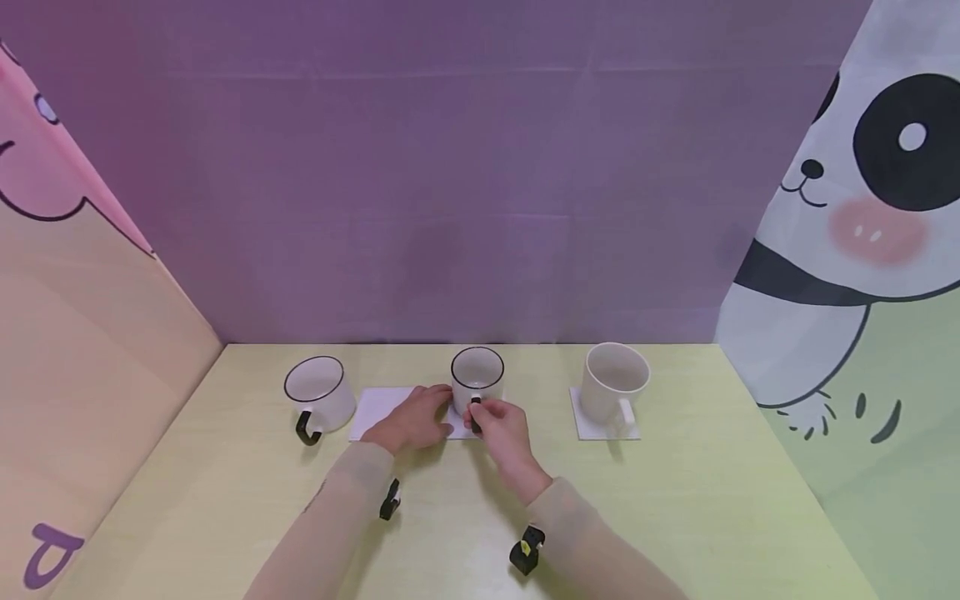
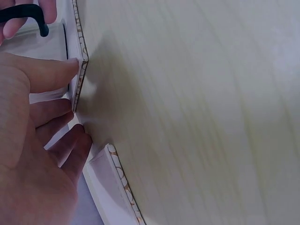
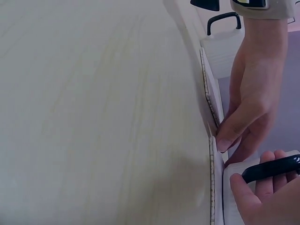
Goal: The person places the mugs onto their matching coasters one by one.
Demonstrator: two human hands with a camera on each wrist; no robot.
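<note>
Toward the far edge of a pale wood-grain table (image 1: 187, 467), middle of the row: small white mug with black rim and black handle (image 1: 477, 383), upright, apparently seated on a flat white square coaster (image 1: 460, 427). Right hand (image 1: 506, 433) pinches the handle between thumb and curled fingers; the handle faces the person, presumably why it is taken there rather than by the body. Left hand (image 1: 418, 418) has thumb and fingers parted, loosely bent, touching the coaster's left side close by the mug. Grips nothing that I can make out; likely steadying or squaring the coaster. How hard it presses, cannot tell.

Just left, a second flat white coaster (image 1: 381, 407), partly behind the left hand. Beside it, a matching black-rimmed white mug (image 1: 326, 402), handle likewise turned near. Well apart to the right, an all-white mug (image 1: 609, 392) on its own white coaster (image 1: 588, 427), handle also toward the person, perhaps for easy reach.
</note>
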